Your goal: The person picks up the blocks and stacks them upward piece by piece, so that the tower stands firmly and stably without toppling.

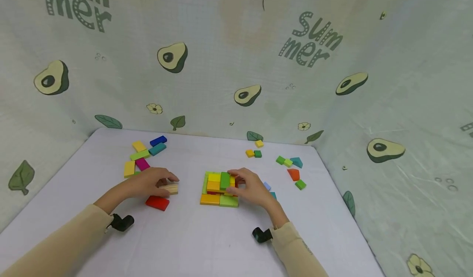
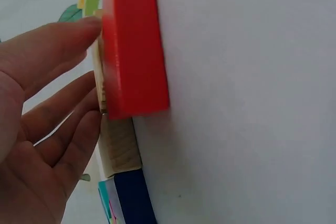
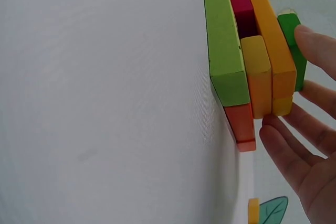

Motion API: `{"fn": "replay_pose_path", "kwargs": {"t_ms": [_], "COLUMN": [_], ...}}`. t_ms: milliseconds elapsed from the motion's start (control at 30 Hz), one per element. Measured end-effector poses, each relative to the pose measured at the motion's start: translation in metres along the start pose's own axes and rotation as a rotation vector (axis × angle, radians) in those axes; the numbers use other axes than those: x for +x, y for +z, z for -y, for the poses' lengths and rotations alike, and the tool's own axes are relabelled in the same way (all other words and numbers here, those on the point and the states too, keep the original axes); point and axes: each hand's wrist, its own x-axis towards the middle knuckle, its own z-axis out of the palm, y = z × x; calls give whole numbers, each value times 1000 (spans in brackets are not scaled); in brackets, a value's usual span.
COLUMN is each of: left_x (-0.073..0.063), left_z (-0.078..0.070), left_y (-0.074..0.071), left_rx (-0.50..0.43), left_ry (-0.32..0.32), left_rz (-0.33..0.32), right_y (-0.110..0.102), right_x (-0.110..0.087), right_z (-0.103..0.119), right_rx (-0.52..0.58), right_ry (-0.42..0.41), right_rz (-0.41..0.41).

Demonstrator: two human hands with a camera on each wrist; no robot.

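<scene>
My right hand (image 1: 251, 186) pinches a green block (image 1: 225, 181) on top of a layered stack of yellow, orange, red and lime blocks. In the right wrist view the thumb is at one end of the green block (image 3: 294, 51) and a finger at the other. The stack's lower lime block (image 3: 226, 51) faces that camera. On the left, my left hand (image 1: 149, 182) has its thumb and index finger about a plain wooden block (image 1: 171, 189), whose far part is covered by the hand. A red block (image 1: 157, 203) lies just in front, hiding part of the wood in the left wrist view.
Behind my left hand lie several loose blocks, including a magenta block (image 1: 142, 164), a teal block (image 1: 157, 148) and a blue block (image 1: 158, 141). Right of the stack are small pieces, among them an orange-red piece (image 1: 293, 174). A printed cloth (image 1: 207, 104) hangs behind the table.
</scene>
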Motion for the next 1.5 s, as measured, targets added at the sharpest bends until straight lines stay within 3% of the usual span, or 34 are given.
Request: {"fn": "replay_pose_path", "kwargs": {"t_ms": [167, 433, 800, 1100, 1333, 1500], "left_x": [0, 11, 7, 11, 11, 18], "left_z": [1, 0, -8, -14, -16, -17], "left_y": [4, 15, 10, 14, 14, 15], "left_rx": [-8, 36, -8, -12, -17, 9], "left_ry": [19, -20, -47, -84, -58, -31], "left_rz": [5, -37, 44, 18, 9, -53], "right_y": [-1, 0, 0, 0, 0, 0], "right_x": [1, 0, -1, -4, -2, -1], "right_z": [-2, -2, -2, -2, -4, -4], "right_rx": [0, 9, 2, 16, -3, 1], "right_ry": [-10, -37, -11, -8, -14, -11], "right_rz": [-2, 6, 4, 2, 10, 14]}}
